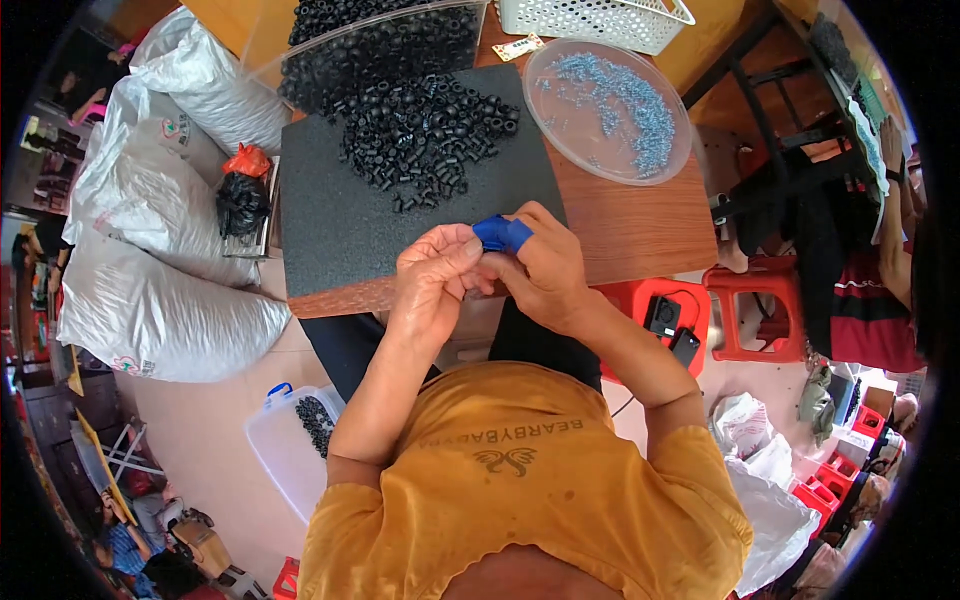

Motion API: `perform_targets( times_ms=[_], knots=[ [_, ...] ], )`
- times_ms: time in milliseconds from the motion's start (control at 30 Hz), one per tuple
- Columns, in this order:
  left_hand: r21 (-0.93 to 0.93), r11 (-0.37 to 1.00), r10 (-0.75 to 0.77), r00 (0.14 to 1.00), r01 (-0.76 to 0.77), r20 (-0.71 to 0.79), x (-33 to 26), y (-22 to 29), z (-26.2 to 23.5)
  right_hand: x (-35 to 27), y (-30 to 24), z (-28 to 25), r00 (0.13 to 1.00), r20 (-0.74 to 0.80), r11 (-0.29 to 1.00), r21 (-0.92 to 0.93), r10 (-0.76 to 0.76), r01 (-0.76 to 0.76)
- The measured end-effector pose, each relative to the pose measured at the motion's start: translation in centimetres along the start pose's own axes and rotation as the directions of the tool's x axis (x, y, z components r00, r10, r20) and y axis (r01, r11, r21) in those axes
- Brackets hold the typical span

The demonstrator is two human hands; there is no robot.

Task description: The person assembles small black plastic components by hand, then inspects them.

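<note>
Over the front edge of the table, my left hand (430, 270) and my right hand (548, 270) meet with fingertips pinched together. Blue wrapping (492, 233), like tape or finger covers, shows at the fingers of my right hand. Whatever sits between the fingertips is too small or hidden to make out. Just beyond my hands lies a dark grey foam mat (325, 215), bearing a loose pile of small black ring-like and tubular parts (430, 135). To the right, a round clear plastic tray (560, 150) holds many tiny bluish pin-like pieces (640, 110).
At the table's back stands a clear bin (375, 50) full of black parts, with a white perforated basket (600, 20) beside it. White sacks (180, 270) crowd the left. A red stool (640, 300) carries a phone-like device; below left is a plastic box (285, 440). Another person sits at right.
</note>
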State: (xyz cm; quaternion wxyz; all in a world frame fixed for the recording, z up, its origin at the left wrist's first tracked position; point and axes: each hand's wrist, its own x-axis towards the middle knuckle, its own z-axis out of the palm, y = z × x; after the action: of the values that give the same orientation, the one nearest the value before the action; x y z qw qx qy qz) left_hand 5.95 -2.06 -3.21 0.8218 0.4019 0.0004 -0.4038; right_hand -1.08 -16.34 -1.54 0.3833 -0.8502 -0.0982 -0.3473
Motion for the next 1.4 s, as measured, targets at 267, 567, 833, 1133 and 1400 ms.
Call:
perform_targets(
  times_ms=[267,567,833,1133,1400],
  knots=[
    [-0.089,0.996,-0.006,0.999,0.003,-0.034,-0.4,-0.4,-0.9,-0.2,-0.1,0.2,0.994,0.111,0.998,0.066,0.004,-0.012],
    [0.029,0.984,0.179,0.979,-0.177,-0.101,-1.5,-0.6,0.2,-0.5,-0.5,1.3,1.0,0.019,1.0,-0.005,-0.017,0.017],
    [0.022,0.986,0.164,0.982,-0.163,-0.092,-1.8,-0.6,-0.6,-1.2,-1.3,1.0,0.968,0.043,0.964,0.093,0.247,-0.25],
    [-0.011,0.989,0.15,0.989,-0.15,-0.003,-2.0,-0.6,-1.2,-1.4,-0.7,1.6,0.883,0.143,0.815,0.34,0.447,-0.469],
    [-0.032,0.989,0.144,0.986,-0.141,0.087,-1.6,-0.4,-1.8,0.0,-1.5,0.5,0.861,0.153,0.804,0.308,0.485,-0.508]
  ],
)
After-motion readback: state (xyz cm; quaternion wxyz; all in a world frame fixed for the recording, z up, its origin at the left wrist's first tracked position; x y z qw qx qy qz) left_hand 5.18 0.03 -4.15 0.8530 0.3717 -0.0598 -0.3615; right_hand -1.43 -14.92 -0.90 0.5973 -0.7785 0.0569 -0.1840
